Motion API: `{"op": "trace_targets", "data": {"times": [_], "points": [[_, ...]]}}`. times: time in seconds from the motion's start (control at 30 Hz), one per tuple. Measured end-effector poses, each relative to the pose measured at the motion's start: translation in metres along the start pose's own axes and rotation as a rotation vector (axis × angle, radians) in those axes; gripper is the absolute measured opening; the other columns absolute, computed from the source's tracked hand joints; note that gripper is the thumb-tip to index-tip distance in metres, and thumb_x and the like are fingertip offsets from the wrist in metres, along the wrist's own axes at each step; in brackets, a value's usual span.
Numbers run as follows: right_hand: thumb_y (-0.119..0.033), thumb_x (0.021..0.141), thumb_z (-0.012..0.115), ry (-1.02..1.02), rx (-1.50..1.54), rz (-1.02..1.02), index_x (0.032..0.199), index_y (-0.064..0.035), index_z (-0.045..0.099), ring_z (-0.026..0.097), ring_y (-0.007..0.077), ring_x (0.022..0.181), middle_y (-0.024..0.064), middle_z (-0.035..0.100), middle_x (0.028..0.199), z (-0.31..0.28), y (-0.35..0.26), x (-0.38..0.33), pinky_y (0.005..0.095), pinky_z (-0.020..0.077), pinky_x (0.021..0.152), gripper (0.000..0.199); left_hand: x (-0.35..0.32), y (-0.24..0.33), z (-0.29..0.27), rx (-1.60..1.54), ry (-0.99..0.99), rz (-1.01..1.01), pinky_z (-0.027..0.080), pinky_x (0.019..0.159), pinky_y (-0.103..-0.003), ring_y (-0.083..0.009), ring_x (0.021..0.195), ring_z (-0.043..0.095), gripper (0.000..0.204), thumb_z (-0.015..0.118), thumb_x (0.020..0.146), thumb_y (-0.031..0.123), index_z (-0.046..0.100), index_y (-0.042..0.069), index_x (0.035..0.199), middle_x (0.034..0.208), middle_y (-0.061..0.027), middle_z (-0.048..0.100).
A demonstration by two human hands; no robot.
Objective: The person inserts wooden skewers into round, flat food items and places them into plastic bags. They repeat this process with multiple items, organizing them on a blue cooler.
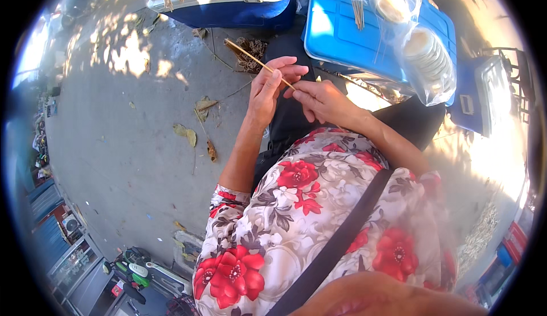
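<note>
Two bare hands work over the wearer's lap, just left of the blue storage box (pixel 356 37), which serves as landmark here, and a little nearer the body than it. The right hand (pixel 325 102) has its grip pinching a thin wooden skewer (pixel 250 55) between thumb and forefinger. The skewer slants away from the box, its far end pointing up and left. The left hand (pixel 270 88) meets the skewer further along, thumb against it and the other fingers loosely curved and partly spread; I cannot tell whether that grip presses on it. On the box's lid rests a clear plastic bag (pixel 436 85) with stacked pale bowls (pixel 426 51) inside, and a bundle of sticks (pixel 358 5) lies left of the bowls. Left of the box is a blue cooler (pixel 228 15) with a white lid, more sticks on top. Right of the box sits another blue container (pixel 468 102). Dry leaves (pixel 186 134) lie on the grey ground (pixel 114 162), well left of the box and nearer the wearer
</note>
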State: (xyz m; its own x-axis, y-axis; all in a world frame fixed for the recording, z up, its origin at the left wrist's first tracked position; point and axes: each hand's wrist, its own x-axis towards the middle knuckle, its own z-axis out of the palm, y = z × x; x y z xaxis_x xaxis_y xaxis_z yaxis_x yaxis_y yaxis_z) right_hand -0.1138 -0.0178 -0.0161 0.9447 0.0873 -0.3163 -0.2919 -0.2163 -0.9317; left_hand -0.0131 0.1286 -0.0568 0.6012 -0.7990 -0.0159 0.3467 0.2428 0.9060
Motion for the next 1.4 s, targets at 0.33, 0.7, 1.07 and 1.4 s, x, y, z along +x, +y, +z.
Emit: {"op": "trace_targets", "data": {"times": [0.33,0.7,1.07,1.4], "points": [[-0.022,0.088,0.056,0.169,-0.541,-0.173,0.086,-0.0027,0.062,0.057,0.0169,0.056,0.0064,0.059,0.065,-0.053,0.034,0.110,0.0301,0.0461,0.056,0.020,-0.074,-0.051,-0.117,-0.249,0.795,-0.106,0.032,0.040,-0.021,-0.0062,0.043,0.039,0.026,0.039,0.098,0.019,0.053,0.004,0.113,0.071,-0.0026,0.058],[-0.008,0.076,0.055,-0.177,-0.933,-0.249,0.093,-0.0059,0.065,0.060,0.0333,0.094,0.0148,0.064,0.094,0.001,0.079,0.188,0.0434,0.0474,0.077,0.020,-0.019,-0.156,-0.106,0.481,0.801,-0.174,0.043,0.054,-0.024,-0.0076,0.056,0.051,0.036,0.056,0.084,0.010,0.054,0.008,0.121,0.073,-0.0025,0.066],[-0.005,0.077,0.052,-0.287,-1.056,-0.155,0.092,-0.0070,0.064,0.059,0.0336,0.091,0.0139,0.064,0.090,-0.008,0.108,0.194,0.0421,0.0465,0.076,0.019,0.004,-0.180,-0.075,0.560,0.740,-0.086,0.047,0.063,-0.028,-0.0116,0.067,0.059,0.036,0.061,0.082,0.013,0.058,0.011,0.118,0.076,-0.0042,0.066],[-0.011,0.071,0.058,-0.319,-1.003,-0.163,0.077,-0.0045,0.064,0.061,0.0357,0.081,0.0176,0.064,0.083,-0.022,0.119,0.192,0.0437,0.0459,0.067,0.011,0.012,-0.168,-0.064,0.724,0.590,-0.129,0.047,0.059,-0.033,-0.0167,0.061,0.059,0.041,0.062,0.077,0.012,0.057,0.014,0.118,0.068,-0.0063,0.061]]}}
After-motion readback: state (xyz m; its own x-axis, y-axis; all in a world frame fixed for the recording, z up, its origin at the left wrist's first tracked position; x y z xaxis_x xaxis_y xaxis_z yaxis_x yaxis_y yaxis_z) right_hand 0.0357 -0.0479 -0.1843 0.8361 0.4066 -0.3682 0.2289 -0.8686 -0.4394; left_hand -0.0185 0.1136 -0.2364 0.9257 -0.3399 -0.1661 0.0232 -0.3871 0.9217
